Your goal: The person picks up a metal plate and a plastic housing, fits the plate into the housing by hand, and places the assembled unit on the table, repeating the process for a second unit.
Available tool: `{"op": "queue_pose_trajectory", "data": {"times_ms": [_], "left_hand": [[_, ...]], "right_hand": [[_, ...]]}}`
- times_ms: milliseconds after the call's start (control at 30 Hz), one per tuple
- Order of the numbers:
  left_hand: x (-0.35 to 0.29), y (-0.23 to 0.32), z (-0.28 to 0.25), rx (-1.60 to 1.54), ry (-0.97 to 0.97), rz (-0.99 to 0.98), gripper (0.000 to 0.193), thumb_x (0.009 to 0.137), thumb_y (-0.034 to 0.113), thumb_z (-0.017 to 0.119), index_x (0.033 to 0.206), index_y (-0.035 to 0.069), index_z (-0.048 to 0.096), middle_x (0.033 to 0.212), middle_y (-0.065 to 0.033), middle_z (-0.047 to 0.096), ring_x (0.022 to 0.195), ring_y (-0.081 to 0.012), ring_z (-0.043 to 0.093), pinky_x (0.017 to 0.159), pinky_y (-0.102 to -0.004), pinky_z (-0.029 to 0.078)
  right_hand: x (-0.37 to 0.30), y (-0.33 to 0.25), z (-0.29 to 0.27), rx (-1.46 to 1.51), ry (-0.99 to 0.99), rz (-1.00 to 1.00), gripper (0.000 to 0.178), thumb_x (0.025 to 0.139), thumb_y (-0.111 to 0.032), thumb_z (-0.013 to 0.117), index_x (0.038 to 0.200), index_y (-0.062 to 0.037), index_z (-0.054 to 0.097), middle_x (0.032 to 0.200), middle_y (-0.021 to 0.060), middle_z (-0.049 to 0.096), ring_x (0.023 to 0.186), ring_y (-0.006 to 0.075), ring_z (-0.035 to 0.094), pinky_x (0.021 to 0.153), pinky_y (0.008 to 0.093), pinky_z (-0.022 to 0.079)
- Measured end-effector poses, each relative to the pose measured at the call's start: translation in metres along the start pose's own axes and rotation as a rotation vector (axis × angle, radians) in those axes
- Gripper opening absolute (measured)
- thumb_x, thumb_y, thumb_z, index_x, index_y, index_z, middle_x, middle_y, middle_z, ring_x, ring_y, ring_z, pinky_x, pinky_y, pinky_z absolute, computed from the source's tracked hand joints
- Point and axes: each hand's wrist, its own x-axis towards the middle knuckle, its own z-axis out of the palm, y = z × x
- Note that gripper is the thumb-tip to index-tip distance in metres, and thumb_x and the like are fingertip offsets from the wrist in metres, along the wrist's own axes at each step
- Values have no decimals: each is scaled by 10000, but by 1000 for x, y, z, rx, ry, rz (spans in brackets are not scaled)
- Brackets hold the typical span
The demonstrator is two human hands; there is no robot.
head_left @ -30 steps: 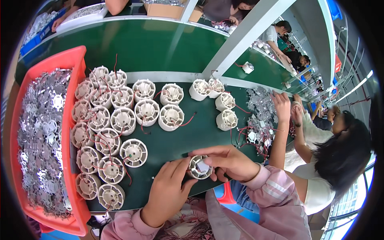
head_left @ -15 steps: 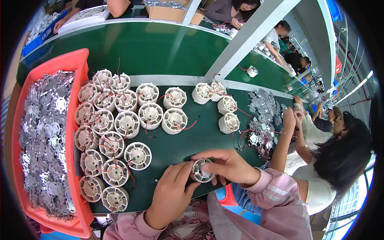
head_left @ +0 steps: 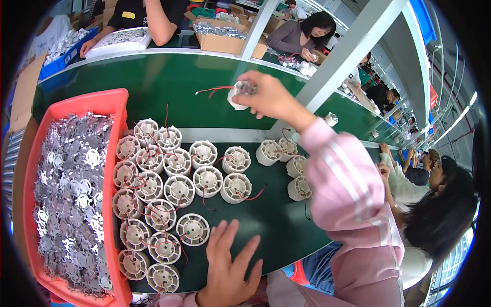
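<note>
My right hand is raised at arm's length over the green belt, closed around a white round plastic housing. A red wire trails from that housing to the left. Low over the near edge of the green table, my left hand holds nothing, its fingers spread. Closest to its fingertips stands a white slotted housing, one of many similar wired housings grouped on the table. A smaller cluster of white housings stands right of the middle, partly covered by my right sleeve.
A red bin full of thin silvery metal plates stands at the left. A grey post rises beside my right forearm. One housing sits on the belt farther right. A co-worker sits at my right; others work across the belt.
My right hand has lifted the housing away from my left hand and carried it forward over the belt. My left hand has let go and opened. The view has shifted.
</note>
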Motion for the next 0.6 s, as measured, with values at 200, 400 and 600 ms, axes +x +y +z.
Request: {"op": "queue_pose_trajectory", "data": {"times_ms": [200,400,600], "left_hand": [[1,-8,9,-78,-95,1,428,671,24,690,1093,65,635,1298,-191,480,1198,-406,446,988,-468,368],[-3,-9,5,-91,-77,-24,381,660,-16,664,1034,59,652,1203,-152,561,1082,-354,528,901,-424,426],[-7,-13,2,-118,-45,50,440,680,-46,625,1113,34,602,1228,-161,549,1068,-342,537,901,-435,420]], "right_hand": [[53,63,17,-258,-203,262,511,731,-305,716,1114,17,613,866,175,684,598,262,664,538,359,550],[-37,19,-22,-762,-545,-167,654,631,-185,754,1240,-32,572,1119,177,622,1027,356,581,912,394,469],[-135,8,3,-570,-404,-348,482,627,-21,718,1095,-34,602,1027,138,587,1012,337,559,838,388,480]]}}
